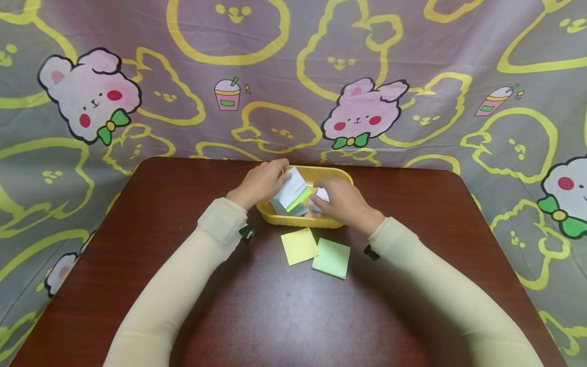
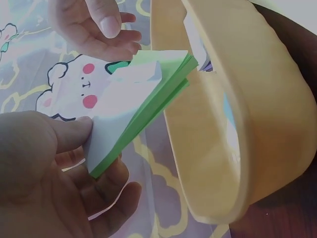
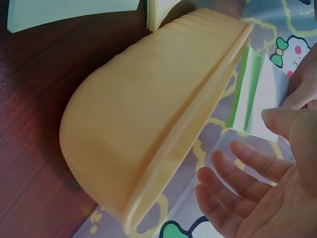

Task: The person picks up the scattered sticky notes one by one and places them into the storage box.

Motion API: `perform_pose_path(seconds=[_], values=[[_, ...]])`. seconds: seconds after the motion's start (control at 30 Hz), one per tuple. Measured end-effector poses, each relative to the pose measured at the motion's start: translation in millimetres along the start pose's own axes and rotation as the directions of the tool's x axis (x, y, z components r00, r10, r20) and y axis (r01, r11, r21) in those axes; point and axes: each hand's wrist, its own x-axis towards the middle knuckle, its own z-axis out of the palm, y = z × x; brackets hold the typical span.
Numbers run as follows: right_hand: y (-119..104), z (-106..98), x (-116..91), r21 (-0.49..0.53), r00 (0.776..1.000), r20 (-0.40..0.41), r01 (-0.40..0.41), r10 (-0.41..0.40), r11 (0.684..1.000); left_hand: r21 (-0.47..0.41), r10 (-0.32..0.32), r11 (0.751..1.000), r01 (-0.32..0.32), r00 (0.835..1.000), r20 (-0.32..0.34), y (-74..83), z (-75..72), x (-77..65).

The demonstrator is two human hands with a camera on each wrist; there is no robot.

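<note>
My left hand (image 1: 261, 183) pinches a pad of sticky notes (image 2: 126, 114) between thumb and fingers, above the left part of a yellow plastic basket (image 1: 298, 221). The pad has green edges and a pale top sheet that is partly lifted. My right hand (image 1: 344, 200) is over the basket's right side; in the right wrist view its fingers (image 3: 242, 173) are spread and relaxed, with nothing between them. Inside the basket, a pale blue pad (image 1: 298, 209) lies under the held one, and a white piece (image 1: 322, 195) shows beside the right fingers, partly hidden by them.
In front of the basket a yellow sticky-note pad (image 1: 299, 247) lies on the dark red-brown table (image 1: 284, 316), its corner meeting a light green pad (image 1: 331, 258). A patterned cloth (image 1: 275, 76) with cartoon rabbits hangs behind and around the table.
</note>
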Motion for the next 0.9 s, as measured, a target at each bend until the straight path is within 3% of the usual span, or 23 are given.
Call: perform_pose_path(seconds=[0.53, 0.9], values=[[5.9, 4.2, 6.9, -0.017, 1.0, -0.017, 0.01, -0.01, 1.0, -0.001, -0.026, 1.0, 0.026, 0.995, 0.096, 6.7, 10.7, 18.1], [10.0, 4.6, 10.2, -0.017, 0.997, 0.042, -0.067, 0.068, 0.998, -0.027, -0.05, 0.998, 0.054, 0.987, 0.151, 6.0, 17.4, 24.4]])
